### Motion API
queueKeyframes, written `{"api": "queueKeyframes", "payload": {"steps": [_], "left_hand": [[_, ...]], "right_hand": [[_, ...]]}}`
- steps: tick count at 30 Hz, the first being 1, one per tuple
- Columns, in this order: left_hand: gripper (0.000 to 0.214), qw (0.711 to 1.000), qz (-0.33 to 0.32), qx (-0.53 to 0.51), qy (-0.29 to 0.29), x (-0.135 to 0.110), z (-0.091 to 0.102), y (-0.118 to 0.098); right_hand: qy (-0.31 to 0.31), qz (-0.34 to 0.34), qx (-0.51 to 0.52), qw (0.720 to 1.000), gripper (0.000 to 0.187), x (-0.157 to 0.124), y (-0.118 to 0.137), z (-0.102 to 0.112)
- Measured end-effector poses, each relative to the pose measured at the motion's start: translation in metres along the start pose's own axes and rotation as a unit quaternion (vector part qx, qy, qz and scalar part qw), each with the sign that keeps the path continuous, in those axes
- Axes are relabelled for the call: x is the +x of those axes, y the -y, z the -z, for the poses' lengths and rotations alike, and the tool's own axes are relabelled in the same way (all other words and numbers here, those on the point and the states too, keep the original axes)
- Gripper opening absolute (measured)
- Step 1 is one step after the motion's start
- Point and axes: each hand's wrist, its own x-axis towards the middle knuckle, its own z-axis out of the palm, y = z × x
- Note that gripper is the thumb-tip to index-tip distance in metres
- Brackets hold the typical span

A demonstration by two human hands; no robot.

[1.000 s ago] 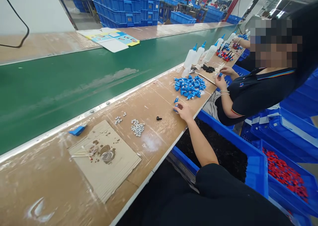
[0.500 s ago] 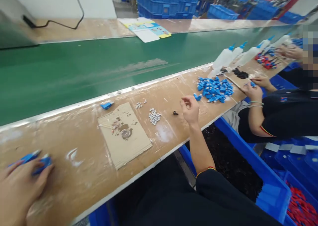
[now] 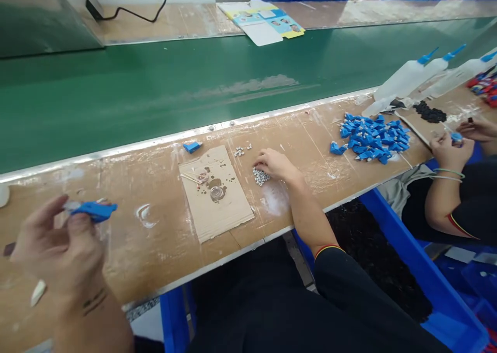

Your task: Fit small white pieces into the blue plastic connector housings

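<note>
My left hand (image 3: 64, 244) is raised above the bench at the left, closed on a blue plastic part (image 3: 95, 210) with a whitish tip between thumb and fingers. At the bench's middle, my right hand (image 3: 274, 164) reaches down to a pile of tiny grey-white pieces (image 3: 261, 177). Its fingertips are pressed together at the pile's upper edge; whatever is between them is hidden. Left of that pile lies a cardboard sheet (image 3: 229, 216) with dark stains, a small round clear dish (image 3: 217, 193) and thin sticks. Another blue part (image 3: 192, 146) rests beyond the sheet.
A heap of blue parts (image 3: 375, 138) lies to the right, near white squeeze bottles (image 3: 404, 81) and black pieces (image 3: 430, 113). A co-worker's hands (image 3: 450, 151) are at the far right. A green belt (image 3: 155, 99) runs behind; a blue bin (image 3: 388, 229) stands below.
My left hand has risen from the bench with a blue part. My right hand has moved left and down to the grey-white pile. The view has turned right slightly less.
</note>
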Motion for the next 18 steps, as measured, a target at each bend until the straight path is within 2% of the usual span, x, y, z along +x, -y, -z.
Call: {"api": "queueKeyframes", "payload": {"steps": [1,2,5,8,10,12,13,15,16,18], "left_hand": [[0.042,0.997,-0.024,-0.067,-0.037,-0.001,-0.014,-0.01],[0.04,0.991,-0.014,-0.132,-0.032,-0.003,-0.029,-0.02],[0.032,0.955,0.099,-0.272,0.062,-0.008,-0.068,-0.035],[0.018,0.899,0.199,-0.364,0.14,-0.018,-0.086,-0.032],[0.022,0.876,0.232,-0.381,0.185,-0.028,-0.089,-0.026],[0.034,0.872,0.238,-0.353,0.241,-0.039,-0.088,-0.023],[0.037,0.876,0.227,-0.334,0.265,-0.045,-0.086,-0.022],[0.038,0.887,0.202,-0.283,0.303,-0.055,-0.083,-0.018],[0.036,0.895,0.192,-0.259,0.308,-0.06,-0.08,-0.013],[0.03,0.927,0.161,-0.196,0.275,-0.066,-0.075,0.001]], "right_hand": [[0.004,0.001,0.001,1.0,0.013,0.001,0.0,-0.002],[0.006,0.003,0.002,1.0,0.013,0.002,0.0,-0.004],[-0.01,0.008,0.0,1.0,0.014,0.001,0.003,-0.001],[-0.082,0.012,0.023,0.996,0.017,0.0,0.018,0.012],[-0.154,0.055,0.069,0.984,0.018,-0.002,0.043,0.022],[-0.186,0.155,0.087,0.966,0.021,-0.005,0.078,0.025],[-0.183,0.219,0.076,0.955,0.023,-0.005,0.097,0.024],[-0.14,0.334,0.023,0.932,0.026,-0.003,0.13,0.014],[-0.124,0.358,-0.009,0.925,0.026,-0.001,0.142,0.008],[-0.083,0.369,-0.055,0.924,0.029,0.003,0.156,-0.006]]}}
